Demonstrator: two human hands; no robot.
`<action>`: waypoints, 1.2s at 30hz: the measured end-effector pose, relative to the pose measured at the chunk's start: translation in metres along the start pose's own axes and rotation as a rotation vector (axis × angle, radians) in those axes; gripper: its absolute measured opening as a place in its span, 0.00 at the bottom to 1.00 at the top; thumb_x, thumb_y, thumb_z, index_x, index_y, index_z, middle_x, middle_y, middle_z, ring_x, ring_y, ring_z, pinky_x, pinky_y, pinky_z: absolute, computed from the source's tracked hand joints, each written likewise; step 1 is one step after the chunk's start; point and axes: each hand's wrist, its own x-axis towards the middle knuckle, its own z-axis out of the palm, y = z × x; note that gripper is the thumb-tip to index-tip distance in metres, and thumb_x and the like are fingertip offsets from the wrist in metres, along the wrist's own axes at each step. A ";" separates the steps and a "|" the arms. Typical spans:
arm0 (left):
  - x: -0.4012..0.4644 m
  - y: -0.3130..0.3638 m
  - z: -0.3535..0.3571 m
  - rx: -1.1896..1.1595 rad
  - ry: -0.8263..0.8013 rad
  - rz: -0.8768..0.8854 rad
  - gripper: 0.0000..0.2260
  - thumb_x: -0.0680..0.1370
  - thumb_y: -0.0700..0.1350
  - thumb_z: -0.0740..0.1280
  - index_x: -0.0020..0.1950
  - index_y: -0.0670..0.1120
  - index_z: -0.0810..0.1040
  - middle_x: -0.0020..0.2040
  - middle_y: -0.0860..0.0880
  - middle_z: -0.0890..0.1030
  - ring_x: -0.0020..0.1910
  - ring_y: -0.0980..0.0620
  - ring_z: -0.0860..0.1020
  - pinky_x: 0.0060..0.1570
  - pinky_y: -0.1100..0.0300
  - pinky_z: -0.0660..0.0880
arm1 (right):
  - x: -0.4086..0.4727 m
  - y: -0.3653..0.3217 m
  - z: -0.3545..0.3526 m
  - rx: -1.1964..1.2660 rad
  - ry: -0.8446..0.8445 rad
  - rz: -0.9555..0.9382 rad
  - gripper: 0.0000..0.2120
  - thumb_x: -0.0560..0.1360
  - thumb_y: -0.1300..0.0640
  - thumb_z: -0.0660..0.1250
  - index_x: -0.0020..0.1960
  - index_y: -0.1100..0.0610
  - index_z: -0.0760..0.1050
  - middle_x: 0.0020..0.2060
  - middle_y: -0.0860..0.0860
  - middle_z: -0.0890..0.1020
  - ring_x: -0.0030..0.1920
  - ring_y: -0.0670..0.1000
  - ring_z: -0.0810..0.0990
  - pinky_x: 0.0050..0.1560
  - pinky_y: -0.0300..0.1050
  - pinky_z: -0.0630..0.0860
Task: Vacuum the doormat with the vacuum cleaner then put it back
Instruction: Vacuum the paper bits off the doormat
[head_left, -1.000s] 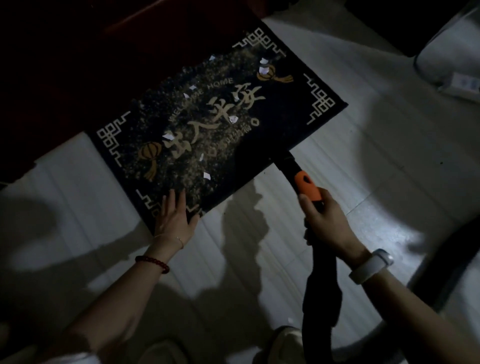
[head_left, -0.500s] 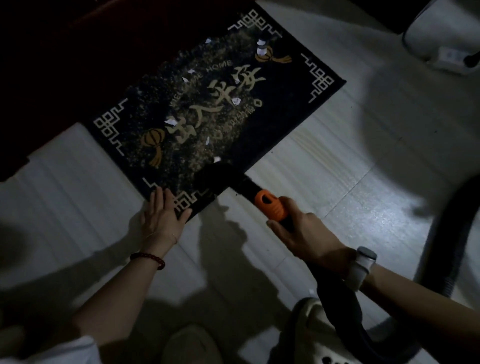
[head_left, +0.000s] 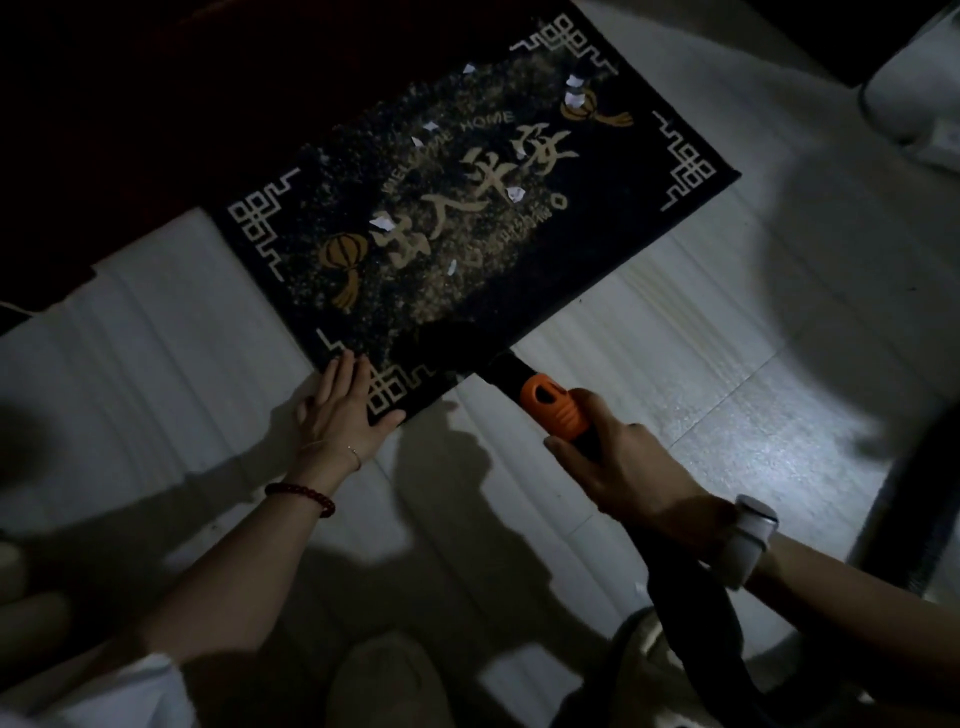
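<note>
Doormat (head_left: 519, 171) lies flat on pale floor tiles (head_left: 727, 364), running from 8 o'clock to 1 o'clock across the upper centre, far edge against a dark red threshold. Left hand (head_left: 343, 410) spread open, palm down on the mat's near corner at 7 o'clock, pinning it, grasping nothing. Right hand (head_left: 618, 462) clenched round the vacuum handle, just behind the orange collar (head_left: 553, 405); black nozzle (head_left: 447, 348) sits on the mat's near edge.

Risks: suction could lift or drag the mat if the pinning hand slips; nozzle sits close to those fingers; white paper scraps (head_left: 514, 193) toward 12 o'clock could get pushed off the mat instead of picked up.

Hard to see: nozzle mouth blends into the dark mat, contact unclear. Hose (head_left: 691, 639) is cut off at 5 o'clock, vacuum body out of view. White object at 2 o'clock is cropped, unidentifiable.
</note>
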 end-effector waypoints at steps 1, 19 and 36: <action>0.000 0.000 0.001 -0.008 0.008 -0.001 0.36 0.77 0.59 0.59 0.77 0.48 0.44 0.77 0.50 0.41 0.76 0.52 0.41 0.71 0.46 0.51 | 0.000 0.000 -0.003 0.005 0.011 -0.009 0.26 0.76 0.44 0.60 0.70 0.51 0.57 0.41 0.54 0.78 0.30 0.50 0.76 0.39 0.49 0.79; 0.001 -0.001 0.007 -0.084 0.040 -0.015 0.37 0.76 0.59 0.60 0.77 0.48 0.45 0.78 0.51 0.43 0.76 0.52 0.42 0.72 0.42 0.48 | 0.030 0.024 -0.051 0.420 0.123 0.102 0.16 0.77 0.49 0.61 0.62 0.55 0.66 0.29 0.55 0.75 0.23 0.54 0.76 0.25 0.48 0.77; 0.000 -0.021 -0.003 -0.047 -0.030 -0.094 0.42 0.73 0.64 0.64 0.77 0.51 0.43 0.77 0.50 0.39 0.75 0.49 0.37 0.73 0.45 0.43 | 0.016 -0.001 -0.020 -0.120 0.229 0.059 0.27 0.77 0.43 0.58 0.72 0.52 0.56 0.45 0.57 0.78 0.36 0.53 0.76 0.40 0.43 0.69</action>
